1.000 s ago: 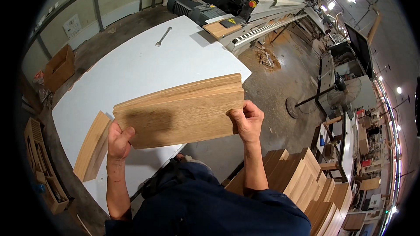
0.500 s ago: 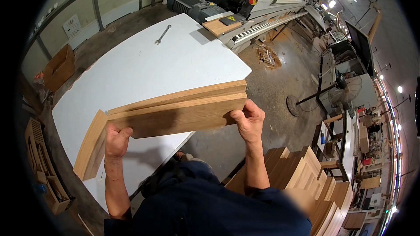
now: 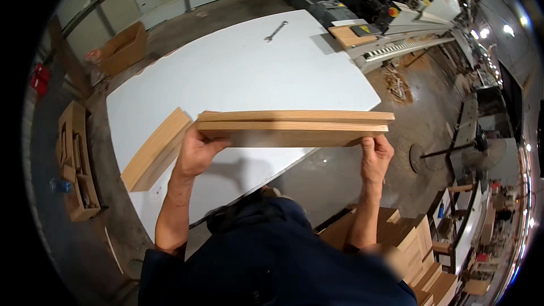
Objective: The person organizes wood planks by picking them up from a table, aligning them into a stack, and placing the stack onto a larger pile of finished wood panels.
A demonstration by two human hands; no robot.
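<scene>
Woodworking shop: machinery [image 3: 391,20], stacked boards [image 3: 419,249]

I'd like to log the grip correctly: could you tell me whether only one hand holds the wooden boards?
No, the left hand and right hand each grip one end of the wooden boards.

Bright overhead shop light, soft shadows, heavy fisheye edge warp w/ black vignette.

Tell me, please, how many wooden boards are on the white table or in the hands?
3: two boards stacked and held edge-on between the left hand and right hand, and one board lying on the white table's left edge. Others may be hidden.
</scene>
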